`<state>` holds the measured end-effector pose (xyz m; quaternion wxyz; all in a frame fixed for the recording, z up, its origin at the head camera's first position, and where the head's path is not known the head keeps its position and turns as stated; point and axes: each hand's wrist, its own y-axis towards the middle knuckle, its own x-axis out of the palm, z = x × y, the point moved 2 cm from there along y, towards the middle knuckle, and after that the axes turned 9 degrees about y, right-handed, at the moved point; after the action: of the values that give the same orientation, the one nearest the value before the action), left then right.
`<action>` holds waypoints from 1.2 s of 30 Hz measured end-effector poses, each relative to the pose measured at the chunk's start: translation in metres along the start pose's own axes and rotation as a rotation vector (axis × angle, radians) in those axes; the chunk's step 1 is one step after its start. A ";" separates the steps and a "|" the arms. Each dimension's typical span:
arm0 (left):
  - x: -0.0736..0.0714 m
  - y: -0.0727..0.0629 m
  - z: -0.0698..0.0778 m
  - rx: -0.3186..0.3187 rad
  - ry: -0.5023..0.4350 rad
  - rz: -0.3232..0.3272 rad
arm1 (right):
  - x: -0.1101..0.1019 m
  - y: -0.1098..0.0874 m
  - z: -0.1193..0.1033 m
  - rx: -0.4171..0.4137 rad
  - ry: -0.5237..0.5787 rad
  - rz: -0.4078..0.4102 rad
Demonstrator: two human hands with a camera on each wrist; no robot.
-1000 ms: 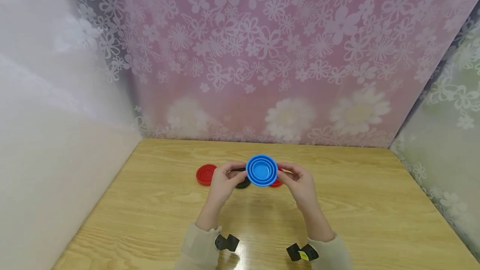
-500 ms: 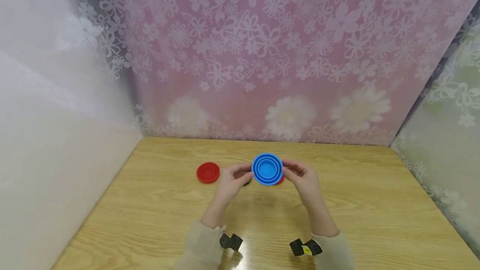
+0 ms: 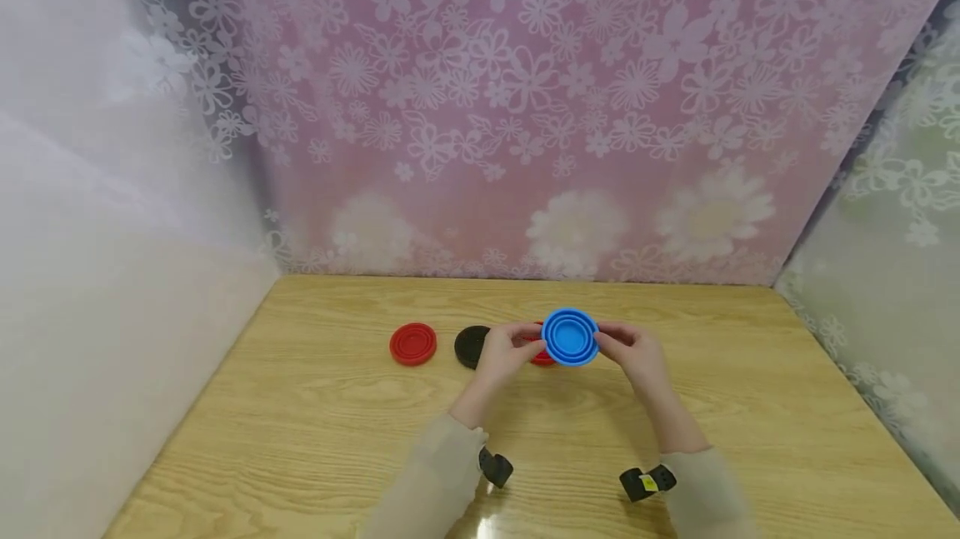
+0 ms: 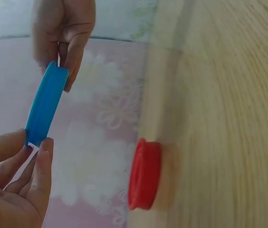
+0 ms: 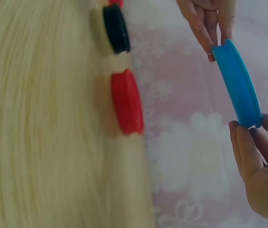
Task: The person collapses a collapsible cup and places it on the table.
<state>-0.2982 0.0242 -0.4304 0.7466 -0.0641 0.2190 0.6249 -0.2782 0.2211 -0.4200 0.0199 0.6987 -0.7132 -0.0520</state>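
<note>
A blue collapsible cup [image 3: 570,337], folded flat into concentric rings, is held up off the table between both hands. My left hand [image 3: 504,354] pinches its left rim between thumb and fingers. On the opposite side my right hand [image 3: 636,354] pinches the right rim the same way. Both wrist views show the cup edge-on, as a thin blue band [image 4: 47,104] with fingertips at each end. Behind it on the table lies a red folded cup [image 5: 127,102], partly covered by the blue one and my left fingers in the head view.
A black folded disc [image 3: 470,346] lies left of that red cup, its right edge behind my left hand. Farther left is another red folded cup [image 3: 413,344]. The wooden table [image 3: 315,422] meets a pink floral backdrop [image 3: 480,147] behind and pale panels at both sides.
Both hands have carried the blue cup to the right, keeping their hold. The black disc, mostly covered before, now shows left of my left hand. The things on the table stay put.
</note>
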 end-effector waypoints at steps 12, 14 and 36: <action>0.055 0.034 -0.017 -0.134 0.032 -0.107 | -0.038 0.032 0.038 0.147 -0.123 0.025; 0.064 0.034 -0.017 -0.146 0.057 -0.130 | -0.044 0.036 0.045 0.161 -0.161 0.034; 0.092 0.039 -0.018 -0.263 0.079 -0.203 | -0.055 0.042 0.064 0.202 -0.492 -0.016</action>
<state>-0.3292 0.1089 -0.4767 0.7817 -0.2074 0.1573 0.5667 -0.3249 0.2802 -0.4768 -0.2242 0.6693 -0.6925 -0.1489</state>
